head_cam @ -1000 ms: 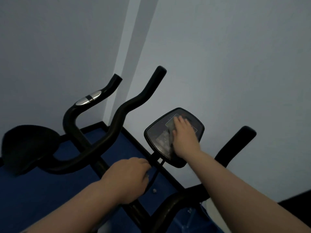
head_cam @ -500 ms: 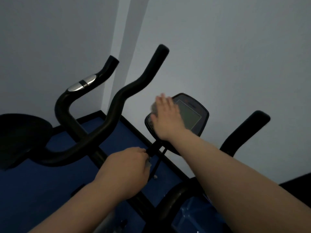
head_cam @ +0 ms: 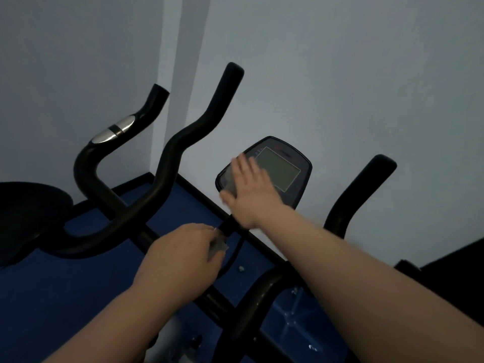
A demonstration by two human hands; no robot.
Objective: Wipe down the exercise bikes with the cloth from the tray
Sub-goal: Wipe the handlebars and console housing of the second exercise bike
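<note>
The black exercise bike's console (head_cam: 284, 170) stands on a thin stem (head_cam: 227, 227) in front of the wall. My right hand (head_cam: 251, 191) lies flat with straight fingers on the console's left part. It presses a thin grey cloth (head_cam: 228, 182), which shows only at the hand's left side. My left hand (head_cam: 183, 259) grips the stem just below the console, fingers curled. A small grey piece (head_cam: 218, 248) sticks out by its fingertips; I cannot tell what it is. The bike's curved handlebars rise at the left (head_cam: 183, 142) and the right (head_cam: 362, 195).
A second handlebar with a silver sensor pad (head_cam: 115, 130) and a black saddle (head_cam: 28, 216) stand at the left, close to the room's corner. A blue floor (head_cam: 52, 297) lies below. The pale wall is right behind the console.
My right hand slid with the cloth from the console's middle and lower part to its left edge, uncovering the screen. My left hand kept its grip on the stem.
</note>
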